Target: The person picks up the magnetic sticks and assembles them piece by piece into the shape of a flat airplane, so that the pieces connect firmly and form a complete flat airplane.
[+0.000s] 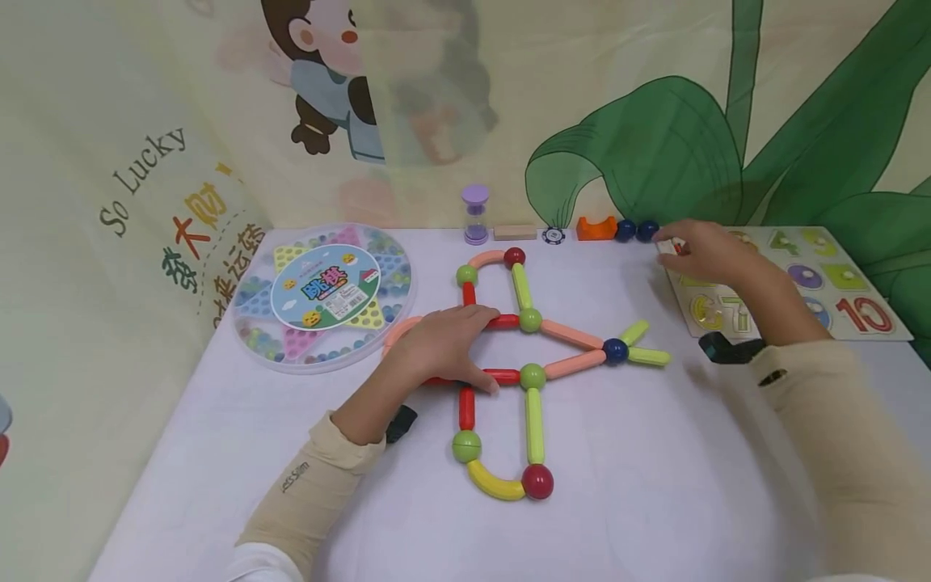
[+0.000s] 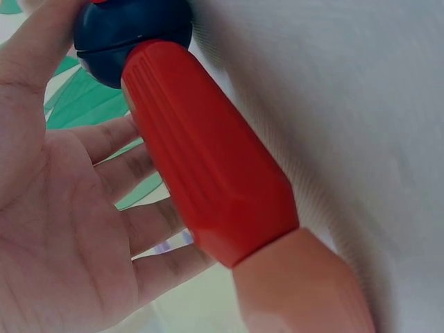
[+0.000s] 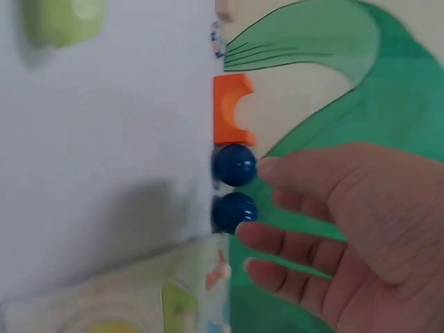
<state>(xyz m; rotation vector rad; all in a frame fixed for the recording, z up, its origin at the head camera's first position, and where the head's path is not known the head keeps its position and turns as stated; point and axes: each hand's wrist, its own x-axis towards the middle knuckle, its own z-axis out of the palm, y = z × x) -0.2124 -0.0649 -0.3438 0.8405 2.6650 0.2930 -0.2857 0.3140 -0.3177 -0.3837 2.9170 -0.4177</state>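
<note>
A figure of magnetic rods and balls lies flat on the white table. My left hand (image 1: pixel 445 341) reaches over its left part, covering some of the red rods (image 1: pixel 502 377). The left wrist view shows its fingers (image 2: pixel 156 225) spread beside a red rod (image 2: pixel 208 159) and a blue ball (image 2: pixel 132 35), joined to a salmon rod (image 2: pixel 302 284). At the back right, my right hand (image 1: pixel 709 252) is at two blue balls (image 1: pixel 636 230). In the right wrist view, the thumb (image 3: pixel 277 170) is at one ball (image 3: pixel 234 165) and a fingertip at the other (image 3: pixel 232 211), with the fingers loosely bent.
A round marble game board (image 1: pixel 250 339) lies at the left. Along the back edge stand an hourglass (image 1: pixel 476 217), a wooden block (image 1: pixel 515 233), a poker chip (image 1: pixel 553 236) and an orange notched block (image 1: pixel 596 229). A number puzzle board (image 1: pixel 883 319) lies at the right, below a printed curtain (image 1: pixel 451 73).
</note>
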